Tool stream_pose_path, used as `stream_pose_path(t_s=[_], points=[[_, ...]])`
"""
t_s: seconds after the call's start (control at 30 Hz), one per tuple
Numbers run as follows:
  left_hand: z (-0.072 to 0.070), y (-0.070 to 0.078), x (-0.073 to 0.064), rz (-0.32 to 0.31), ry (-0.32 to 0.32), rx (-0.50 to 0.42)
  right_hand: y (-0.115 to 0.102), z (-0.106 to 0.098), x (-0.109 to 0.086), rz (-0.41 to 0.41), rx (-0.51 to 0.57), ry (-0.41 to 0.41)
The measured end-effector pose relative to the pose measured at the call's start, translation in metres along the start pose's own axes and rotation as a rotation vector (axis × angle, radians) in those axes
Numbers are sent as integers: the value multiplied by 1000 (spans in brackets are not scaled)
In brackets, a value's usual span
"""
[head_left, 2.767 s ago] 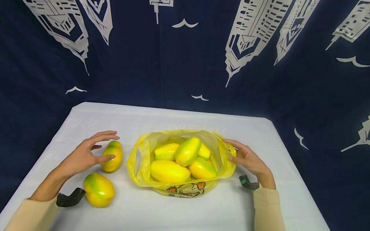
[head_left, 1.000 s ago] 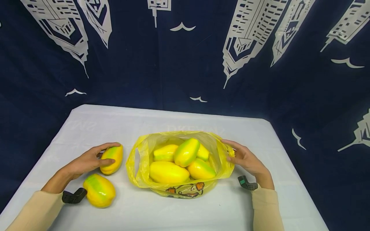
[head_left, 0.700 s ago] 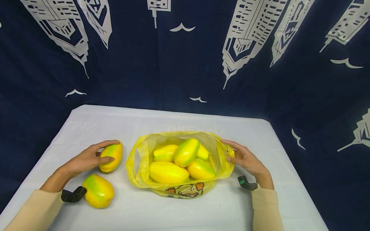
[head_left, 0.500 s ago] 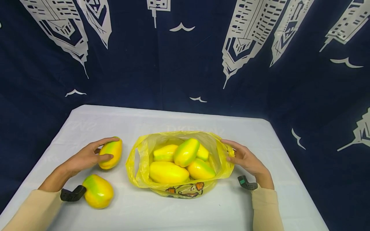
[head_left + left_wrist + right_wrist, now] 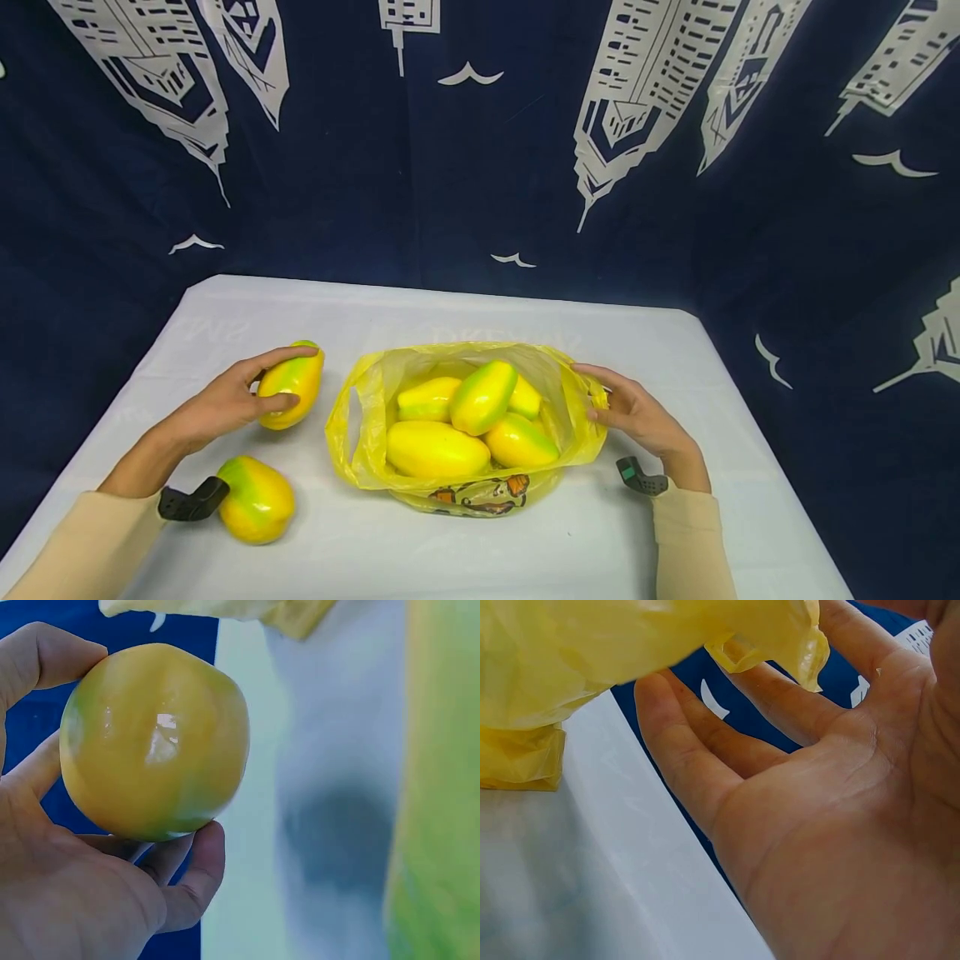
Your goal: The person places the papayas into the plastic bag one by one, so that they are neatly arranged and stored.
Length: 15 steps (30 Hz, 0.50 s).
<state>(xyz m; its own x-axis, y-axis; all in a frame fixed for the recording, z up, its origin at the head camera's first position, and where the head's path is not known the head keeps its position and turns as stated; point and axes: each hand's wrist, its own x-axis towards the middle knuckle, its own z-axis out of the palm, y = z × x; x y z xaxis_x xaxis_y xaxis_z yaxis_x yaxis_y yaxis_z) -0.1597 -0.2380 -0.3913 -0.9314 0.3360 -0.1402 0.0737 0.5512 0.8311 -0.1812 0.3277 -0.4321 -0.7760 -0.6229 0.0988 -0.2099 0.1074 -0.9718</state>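
My left hand (image 5: 228,404) grips a glossy yellow-green papaya (image 5: 295,387), thumb on the near side and fingers over its far end. In the left wrist view this papaya (image 5: 157,742) hangs above the white table, its shadow apart from it. A second papaya (image 5: 257,500) lies nearer, beside the left wrist. In the middle stands an open yellow plastic bag (image 5: 480,492) holding several papayas (image 5: 438,448). My right hand (image 5: 637,412) pinches the bag's right rim between thumb and fingers. In the right wrist view the fingers (image 5: 682,757) reach behind the plastic (image 5: 630,645).
A white cloth covers the table (image 5: 420,558). Behind it hangs a dark blue curtain (image 5: 495,183) with white buildings. A black device (image 5: 193,500) on the left wrist sits against the nearer papaya; another device (image 5: 641,477) is on the right wrist.
My left hand has closed round the farther papaya and lifted it, shifting it away from me and slightly right. The right hand and the bag have stayed put.
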Motion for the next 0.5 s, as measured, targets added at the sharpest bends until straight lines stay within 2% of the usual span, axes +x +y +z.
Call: stream_pose_path(t_s=[0.5], points=[[0,28,0,74,43,-16,0,-1,-1,-5,6,-13]])
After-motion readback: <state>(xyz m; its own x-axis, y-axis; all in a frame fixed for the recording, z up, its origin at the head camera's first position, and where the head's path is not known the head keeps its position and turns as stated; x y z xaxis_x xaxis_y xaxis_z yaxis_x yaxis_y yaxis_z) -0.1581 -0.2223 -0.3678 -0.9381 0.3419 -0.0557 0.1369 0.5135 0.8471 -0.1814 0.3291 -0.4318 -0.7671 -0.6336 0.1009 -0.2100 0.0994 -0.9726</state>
